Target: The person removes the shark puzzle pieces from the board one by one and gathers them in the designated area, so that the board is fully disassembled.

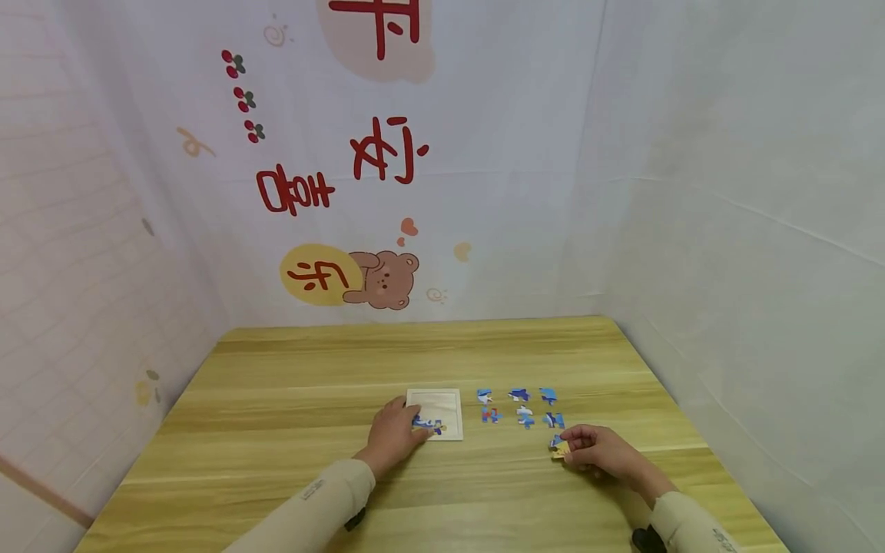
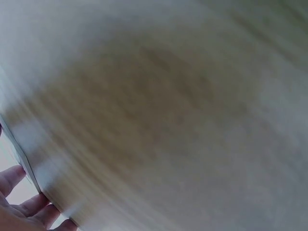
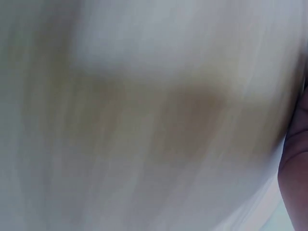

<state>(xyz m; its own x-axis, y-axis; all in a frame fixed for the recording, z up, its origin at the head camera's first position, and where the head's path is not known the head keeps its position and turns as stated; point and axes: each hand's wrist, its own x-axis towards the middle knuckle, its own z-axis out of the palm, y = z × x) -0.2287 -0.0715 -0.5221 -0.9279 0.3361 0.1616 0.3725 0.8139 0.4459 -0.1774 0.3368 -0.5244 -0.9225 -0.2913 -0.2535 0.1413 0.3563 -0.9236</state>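
A square white puzzle tray [image 1: 449, 395] lies on the table, with joined blue and yellow pieces [image 1: 429, 424] along its lower left. My left hand [image 1: 397, 432] holds the tray at its lower left corner, thumb by the bottom edge. In the left wrist view, its fingertips [image 2: 34, 204] rest along the tray's edge. On the right, my right hand [image 1: 600, 449] pinches a yellow and blue jigsaw piece [image 1: 558, 452] between thumb and fingers, low over the table. Only part of that hand [image 3: 294, 168] shows in the blurred right wrist view; the piece is hidden there.
Several loose blue jigsaw pieces lie in two rows right of the tray, among them a dolphin-patterned piece [image 1: 519, 395] and one with red on it [image 1: 491, 415]. The wooden table [image 1: 311, 369] is bordered by white printed cloth [image 1: 512, 230] at the back and sides.
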